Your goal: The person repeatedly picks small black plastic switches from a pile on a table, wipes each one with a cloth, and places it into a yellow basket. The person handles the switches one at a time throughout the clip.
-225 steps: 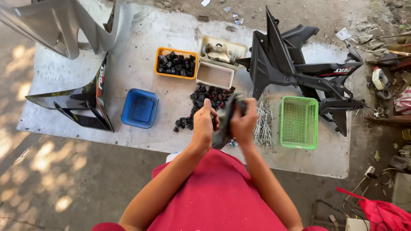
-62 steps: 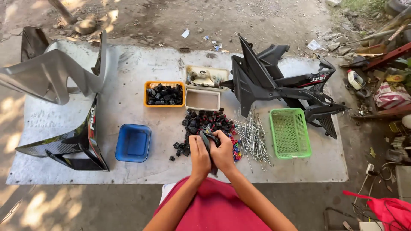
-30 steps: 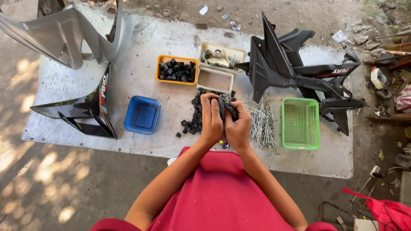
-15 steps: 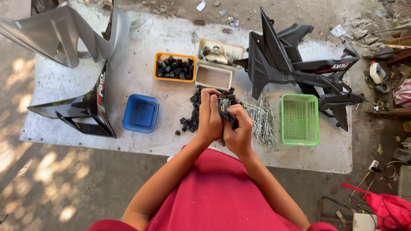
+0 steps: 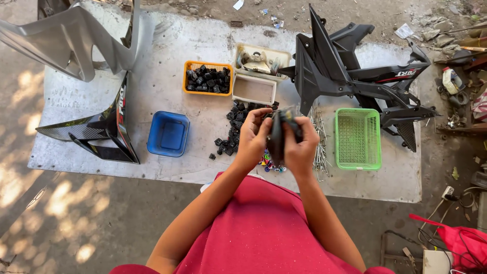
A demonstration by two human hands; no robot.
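Near the left edge of the surface (image 5: 76, 101) lie a grey panel (image 5: 66, 40) and a black panel (image 5: 101, 132), then a blue tray (image 5: 168, 134) and an orange basket (image 5: 208, 78) of black clips. Above the front edge, the left hand (image 5: 252, 134) and right hand (image 5: 300, 144) both close on a dark part (image 5: 277, 137), over a pile of black clips (image 5: 233, 127). Rightward sit metal pins (image 5: 320, 144), a green basket (image 5: 357, 138) and a black fairing (image 5: 350, 76).

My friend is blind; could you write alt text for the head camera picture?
Both hands, left hand and right hand, grip a dark plastic part above a white sheet holding an orange basket, blue tray and green basket.
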